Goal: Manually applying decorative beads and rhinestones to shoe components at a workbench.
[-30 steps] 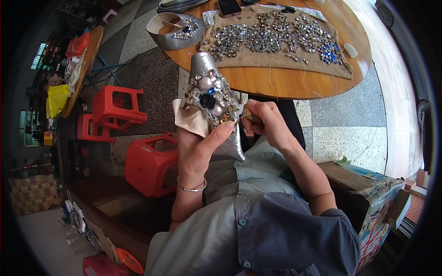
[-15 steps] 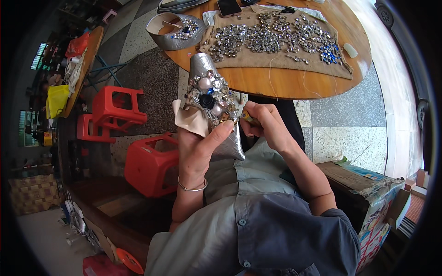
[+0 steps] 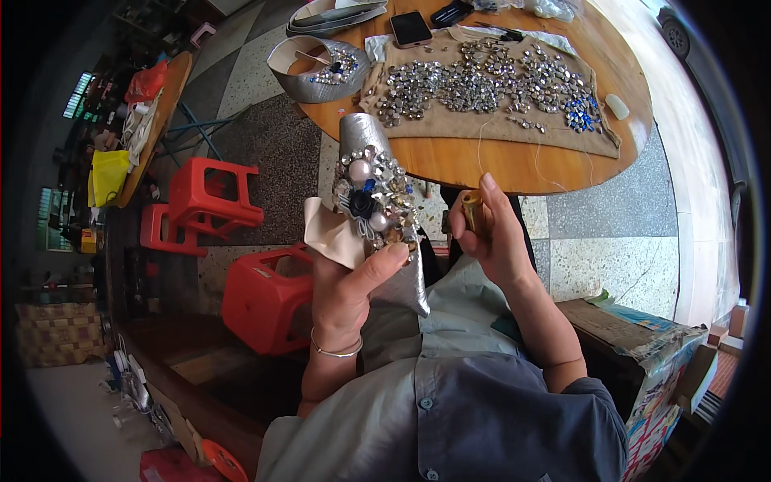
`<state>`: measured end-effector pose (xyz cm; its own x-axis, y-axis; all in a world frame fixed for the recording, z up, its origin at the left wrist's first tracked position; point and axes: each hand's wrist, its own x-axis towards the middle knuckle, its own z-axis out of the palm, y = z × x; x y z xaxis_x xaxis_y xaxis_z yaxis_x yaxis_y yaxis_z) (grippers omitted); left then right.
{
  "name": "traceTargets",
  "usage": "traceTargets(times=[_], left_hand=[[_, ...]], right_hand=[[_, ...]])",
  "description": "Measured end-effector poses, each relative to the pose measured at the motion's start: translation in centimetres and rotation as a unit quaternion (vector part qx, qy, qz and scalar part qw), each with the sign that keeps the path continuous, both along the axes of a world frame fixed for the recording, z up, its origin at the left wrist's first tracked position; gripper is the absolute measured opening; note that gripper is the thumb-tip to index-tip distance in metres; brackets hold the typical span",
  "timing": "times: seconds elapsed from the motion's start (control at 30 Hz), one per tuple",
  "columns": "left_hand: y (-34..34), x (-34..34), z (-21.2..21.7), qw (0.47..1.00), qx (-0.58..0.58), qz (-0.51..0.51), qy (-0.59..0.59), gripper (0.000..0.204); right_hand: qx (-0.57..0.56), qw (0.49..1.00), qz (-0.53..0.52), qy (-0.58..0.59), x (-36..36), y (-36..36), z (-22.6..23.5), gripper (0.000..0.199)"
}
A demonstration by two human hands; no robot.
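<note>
My left hand (image 3: 345,293) is closed round a silver shoe upper (image 3: 363,135) with a beige lining, its thumb pressed on the decorated part. Clear stones, pale pearls (image 3: 360,170), blue stones and a black flower ornament (image 3: 361,202) cover its middle. To the right of it, apart from the upper, my right hand (image 3: 498,237) grips a small tool with a yellow-brown handle (image 3: 474,210); I cannot make out its tip. A thin pale thread (image 3: 480,149) shows above this hand, over the table edge.
On the round wooden table (image 3: 450,161), a brown cloth (image 3: 482,124) bears many clear and blue stones. A second decorated silver upper (image 3: 301,84), a phone (image 3: 411,30) and a white oval piece (image 3: 617,107) lie there too. Red stools (image 3: 265,301) stand at left, a cardboard box (image 3: 634,329) at right.
My right hand has drawn back from the upper, to the right, turning up with the tool. My left hand and the upper sit slightly lower in view.
</note>
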<state>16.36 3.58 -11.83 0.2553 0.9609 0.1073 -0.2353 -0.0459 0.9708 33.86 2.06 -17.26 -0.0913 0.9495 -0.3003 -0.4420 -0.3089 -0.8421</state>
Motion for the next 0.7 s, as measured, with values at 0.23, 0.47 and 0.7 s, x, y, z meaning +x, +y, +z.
traceTargets(times=[0.23,0.47,0.7], left_hand=[[-0.5,-0.6,0.3,0.999,-0.029,-0.039,-0.007,0.05],[-0.8,0.6,-1.2,0.992,-0.084,-0.01,-0.099,0.047],[-0.5,0.9,-1.5,0.994,-0.073,-0.009,-0.082,0.046]], right_hand=[[0.007,1.0,0.005,-0.03,-1.0,-1.0,0.7,0.064],[0.164,0.984,0.041,-0.054,-0.9,-2.5,1.9,0.046],[0.167,0.985,0.026,-0.015,-0.5,-2.4,1.6,0.02]])
